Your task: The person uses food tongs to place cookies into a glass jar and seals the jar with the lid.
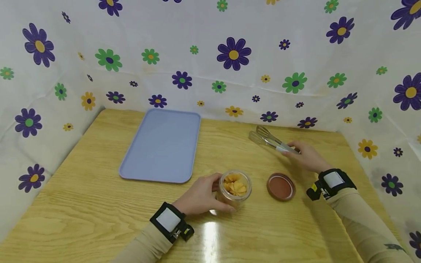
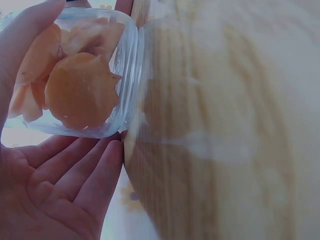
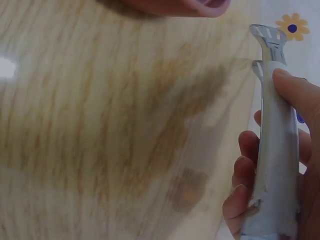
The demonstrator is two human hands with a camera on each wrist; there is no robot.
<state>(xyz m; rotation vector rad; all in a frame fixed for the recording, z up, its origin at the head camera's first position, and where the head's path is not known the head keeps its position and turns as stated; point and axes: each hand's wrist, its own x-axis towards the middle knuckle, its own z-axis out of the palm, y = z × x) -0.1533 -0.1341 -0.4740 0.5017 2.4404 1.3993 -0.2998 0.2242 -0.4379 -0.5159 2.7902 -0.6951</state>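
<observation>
My left hand (image 1: 203, 195) holds a clear glass jar (image 1: 242, 199) standing on the table, thumb on one side and fingers round the other. Inside the jar are several orange-yellow, scallop-edged slices (image 2: 82, 90), seen through the glass in the left wrist view. At the right, my right hand (image 1: 306, 157) grips a pair of metal tongs (image 3: 277, 150) by the handles, the thumb lying along one arm. The slotted tong heads (image 1: 263, 133) point toward the back wall and stand apart. Between the jar and my right forearm, a reddish-brown round lid (image 1: 280, 187) lies on the table.
A blue-grey rectangular tray (image 1: 161, 146) lies at the back left of the wooden table (image 1: 98, 212). White cloth (image 1: 197, 44) printed with flowers hangs behind the table and along both sides.
</observation>
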